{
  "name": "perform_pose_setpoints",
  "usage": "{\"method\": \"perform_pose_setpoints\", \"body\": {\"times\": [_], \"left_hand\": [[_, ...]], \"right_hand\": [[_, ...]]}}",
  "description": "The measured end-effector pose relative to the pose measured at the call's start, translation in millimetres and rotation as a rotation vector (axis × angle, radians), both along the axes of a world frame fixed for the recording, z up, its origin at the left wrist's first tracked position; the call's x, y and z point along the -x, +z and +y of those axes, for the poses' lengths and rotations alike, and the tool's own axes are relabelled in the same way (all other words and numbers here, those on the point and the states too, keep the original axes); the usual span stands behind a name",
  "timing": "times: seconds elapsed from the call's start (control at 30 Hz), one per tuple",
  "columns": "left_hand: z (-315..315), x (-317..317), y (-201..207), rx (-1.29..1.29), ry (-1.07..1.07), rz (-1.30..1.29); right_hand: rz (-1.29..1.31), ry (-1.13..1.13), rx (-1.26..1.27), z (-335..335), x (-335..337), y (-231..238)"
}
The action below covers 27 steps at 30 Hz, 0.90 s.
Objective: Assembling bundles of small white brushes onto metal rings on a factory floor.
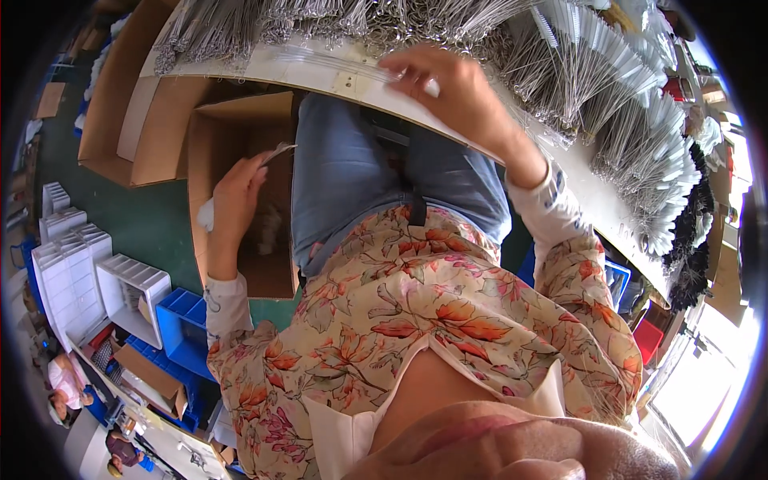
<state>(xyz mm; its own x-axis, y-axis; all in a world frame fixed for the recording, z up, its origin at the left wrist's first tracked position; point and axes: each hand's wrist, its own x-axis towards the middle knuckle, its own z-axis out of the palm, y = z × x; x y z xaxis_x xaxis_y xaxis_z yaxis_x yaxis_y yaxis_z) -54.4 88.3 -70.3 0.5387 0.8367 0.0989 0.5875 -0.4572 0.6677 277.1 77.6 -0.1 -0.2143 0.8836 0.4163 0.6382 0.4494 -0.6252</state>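
Cardboard box (pixel 244 116) with pale contents (pixel 269 232)

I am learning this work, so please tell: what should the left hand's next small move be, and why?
Perhaps lower the left hand toward the open cardboard box: the hand seems to pinch a small pale piece, and the box opening shows behind it.

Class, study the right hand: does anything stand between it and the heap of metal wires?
Nothing visible does: the right hand is at the near edge of the table, with the heap of metal wires just beyond.
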Motion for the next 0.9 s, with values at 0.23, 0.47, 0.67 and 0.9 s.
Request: {"method": "perform_pose_setpoints", "body": {"times": [0.23, 0.47, 0.67, 0.9], "left_hand": [[-58, 118, -219, 0.126, 0.249, 0.523], [-125, 121, -308, -0.001, 0.295, 0.675], [-37, 19, -125, 0.369, 0.321, -0.093], [61, -150, 31, 1.204, -0.433, -1.114]], "right_hand": [[-0.639, -0.407, -0.255, 66, -29, -2], [-0.806, -0.467, -0.173, 88, -30, -27], [-0.497, -0.497, -0.187, 76, -24, 15], [0.103, -0.337, -0.279, 58, -7, 49]]}}
